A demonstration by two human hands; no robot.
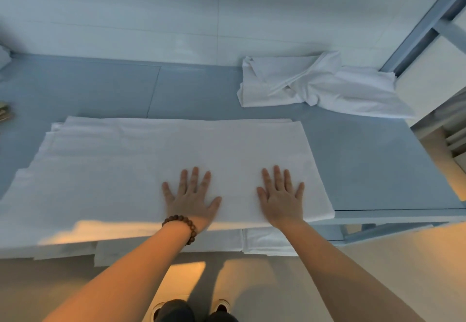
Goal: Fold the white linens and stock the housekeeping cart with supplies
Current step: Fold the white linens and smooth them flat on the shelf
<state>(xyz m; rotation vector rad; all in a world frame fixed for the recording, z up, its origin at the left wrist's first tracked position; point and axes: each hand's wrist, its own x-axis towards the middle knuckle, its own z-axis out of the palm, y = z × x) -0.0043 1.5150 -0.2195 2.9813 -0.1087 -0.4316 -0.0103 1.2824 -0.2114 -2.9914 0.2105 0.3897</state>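
I watch the left grip (pixel 192 197) and right grip (pixel 282 197), fingers spread flat, press a folded linen (pixel 176 150) on the tabletop (pixel 365 165); a rumpled linen (pixel 327 87), seemingly unfolded, and cart stocking remain.

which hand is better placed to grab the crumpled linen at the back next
Right. The right hand lies flat near the right end of the folded linen, on the same side as the crumpled linen at the far right of the table. The left hand would likely have to cross over.
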